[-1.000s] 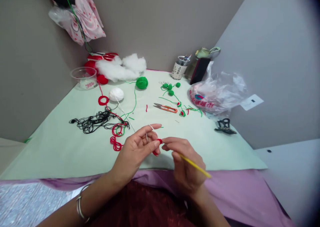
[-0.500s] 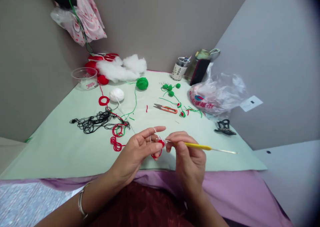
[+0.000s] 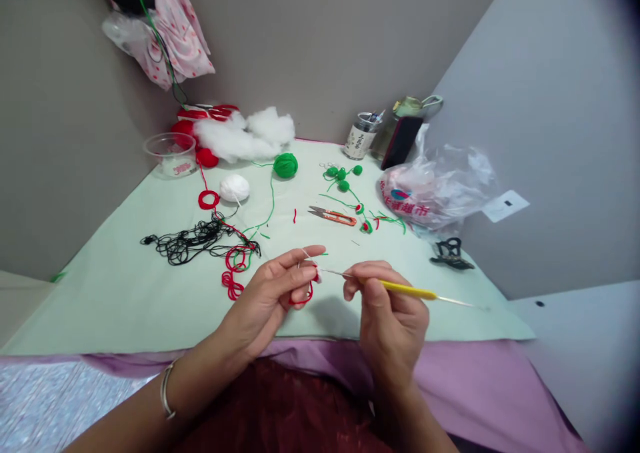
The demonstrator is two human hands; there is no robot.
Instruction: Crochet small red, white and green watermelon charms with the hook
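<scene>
My left hand [image 3: 280,283] pinches a small red and white crochet piece [image 3: 317,274] between thumb and fingers, with white yarn running over the raised index finger. A loop of red yarn [image 3: 309,296] dangles below the piece. My right hand [image 3: 390,306] grips a crochet hook [image 3: 407,289] by its yellow handle. The hook's thin metal end points left and reaches close to the piece; whether it sits inside a stitch is too small to tell. Beyond my left hand lie a white yarn ball [image 3: 235,188] and coiled red yarn [image 3: 233,285].
Orange-handled thread snips [image 3: 334,216] lie mid-table, near green crocheted bits [image 3: 343,185]. Tangled black yarn [image 3: 193,240] and a green yarn ball [image 3: 285,165] are farther left. White stuffing [image 3: 235,140] and a clear tub [image 3: 171,156] stand behind. A plastic bag [image 3: 440,186] and black hair claw [image 3: 451,254] sit right.
My right hand has moved right with the hook, widening the gap between my hands. My left hand has shifted slightly left and up with the crochet piece.
</scene>
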